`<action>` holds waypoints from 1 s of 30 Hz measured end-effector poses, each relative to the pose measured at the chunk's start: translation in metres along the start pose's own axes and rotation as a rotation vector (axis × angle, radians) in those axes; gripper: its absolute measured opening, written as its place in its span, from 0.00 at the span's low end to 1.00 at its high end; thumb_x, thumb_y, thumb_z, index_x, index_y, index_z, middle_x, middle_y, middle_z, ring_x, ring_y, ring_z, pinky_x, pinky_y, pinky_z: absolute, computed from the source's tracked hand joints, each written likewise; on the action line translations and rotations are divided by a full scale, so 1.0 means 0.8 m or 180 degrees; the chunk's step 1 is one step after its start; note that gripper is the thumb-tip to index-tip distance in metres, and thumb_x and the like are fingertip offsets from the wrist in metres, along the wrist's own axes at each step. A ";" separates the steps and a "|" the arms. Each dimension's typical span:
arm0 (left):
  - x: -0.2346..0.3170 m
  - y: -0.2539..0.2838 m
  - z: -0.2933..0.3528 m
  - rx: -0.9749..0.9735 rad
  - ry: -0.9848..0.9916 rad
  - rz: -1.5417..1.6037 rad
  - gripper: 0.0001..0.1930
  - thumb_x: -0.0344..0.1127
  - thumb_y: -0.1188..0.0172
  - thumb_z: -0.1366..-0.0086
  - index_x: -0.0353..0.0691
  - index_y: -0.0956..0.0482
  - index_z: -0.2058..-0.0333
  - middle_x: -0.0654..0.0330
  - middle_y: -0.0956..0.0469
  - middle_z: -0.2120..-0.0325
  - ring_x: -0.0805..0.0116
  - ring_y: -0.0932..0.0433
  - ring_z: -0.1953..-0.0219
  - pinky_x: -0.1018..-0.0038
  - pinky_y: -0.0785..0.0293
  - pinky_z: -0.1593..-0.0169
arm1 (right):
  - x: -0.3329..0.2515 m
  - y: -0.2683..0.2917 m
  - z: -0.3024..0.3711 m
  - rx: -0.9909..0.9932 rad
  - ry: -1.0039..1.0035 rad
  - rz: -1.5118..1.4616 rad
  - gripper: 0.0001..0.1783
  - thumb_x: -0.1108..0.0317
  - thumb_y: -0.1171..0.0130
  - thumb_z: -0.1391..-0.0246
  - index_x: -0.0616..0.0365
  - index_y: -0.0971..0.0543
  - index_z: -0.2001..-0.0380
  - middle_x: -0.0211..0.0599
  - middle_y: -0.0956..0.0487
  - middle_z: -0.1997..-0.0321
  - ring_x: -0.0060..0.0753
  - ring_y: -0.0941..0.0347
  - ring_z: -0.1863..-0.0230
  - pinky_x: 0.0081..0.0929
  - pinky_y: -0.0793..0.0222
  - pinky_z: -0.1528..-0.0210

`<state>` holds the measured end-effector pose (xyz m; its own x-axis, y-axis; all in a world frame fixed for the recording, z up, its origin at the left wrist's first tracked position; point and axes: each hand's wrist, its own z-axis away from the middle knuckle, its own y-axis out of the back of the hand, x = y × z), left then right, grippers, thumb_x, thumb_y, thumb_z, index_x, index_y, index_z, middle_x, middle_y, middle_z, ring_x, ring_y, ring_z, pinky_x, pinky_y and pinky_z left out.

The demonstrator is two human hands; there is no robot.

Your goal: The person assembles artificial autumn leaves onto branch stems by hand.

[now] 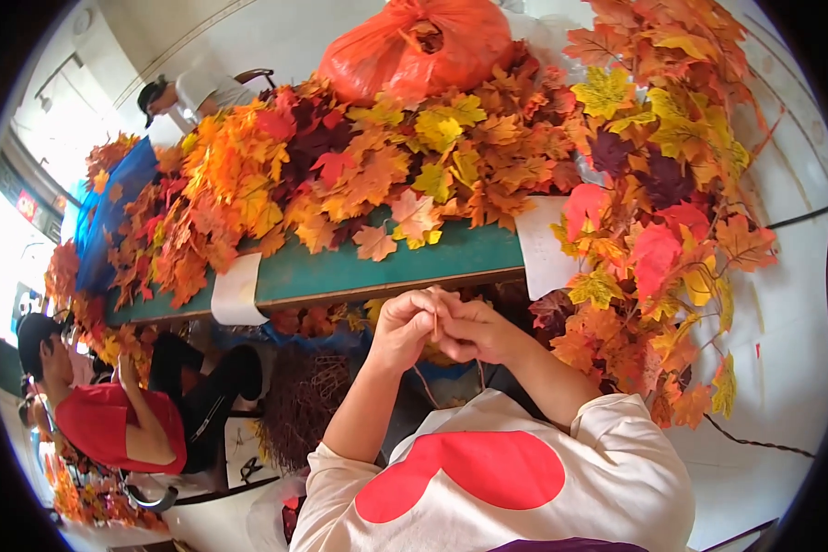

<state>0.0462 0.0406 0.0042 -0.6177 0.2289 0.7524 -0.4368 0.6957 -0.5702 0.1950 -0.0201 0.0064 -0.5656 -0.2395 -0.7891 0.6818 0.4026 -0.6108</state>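
My left hand (403, 328) and my right hand (477, 329) meet in front of my chest, just off the near edge of the green table. Both are closed, fingertips pinched together. Between them shows a short bit of a thin brownish strand (436, 321). Strand ends also hang below the hands toward my lap; whether it is cord or a plant stem I cannot make out. Closest on the table lie artificial maple leaves (374, 243) in orange, peach and yellow, which neither hand touches.
On the green table (377, 268) are heaped artificial autumn leaves, a knotted red plastic bag (419, 51) and white paper sheets (238, 291). Leaf garlands (658, 248) hang at the right. Brown twigs (305, 396) lie below at left. A person in red (124, 428) sits left; another person (202, 90) is beyond.
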 end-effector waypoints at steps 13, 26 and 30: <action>0.063 -0.043 -0.050 0.1135 -0.0810 -0.1624 0.02 0.26 0.47 0.38 0.36 0.30 0.70 0.65 0.28 0.78 0.81 0.29 0.78 0.85 0.31 0.71 | -0.067 -0.017 -0.013 0.0982 0.1594 0.2014 0.15 0.67 0.49 0.44 0.62 0.29 0.54 0.34 0.25 0.56 0.25 0.31 0.53 0.24 0.38 0.49; 0.114 -0.050 -0.096 0.1042 -0.0171 0.0117 0.05 0.31 0.46 0.38 0.36 0.30 0.65 0.62 0.25 0.74 0.74 0.25 0.75 0.80 0.25 0.71 | 0.081 -0.010 -0.063 0.0153 0.0847 0.3098 0.19 0.63 0.42 0.50 0.57 0.26 0.55 0.41 0.22 0.62 0.34 0.25 0.62 0.29 0.31 0.60; 0.104 -0.038 -0.089 0.1055 -0.0136 0.0479 0.07 0.29 0.48 0.38 0.36 0.30 0.61 0.59 0.25 0.68 0.71 0.23 0.67 0.77 0.23 0.62 | 0.119 0.025 -0.062 -0.0237 -0.0252 0.3413 0.12 0.65 0.48 0.46 0.61 0.23 0.63 0.39 0.21 0.69 0.31 0.24 0.70 0.27 0.30 0.64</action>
<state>0.0545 0.0866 0.1076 -0.7149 0.2785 0.6414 -0.5228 0.3963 -0.7547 0.1314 0.0090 -0.0775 0.3433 0.2148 -0.9143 0.7728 0.4887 0.4049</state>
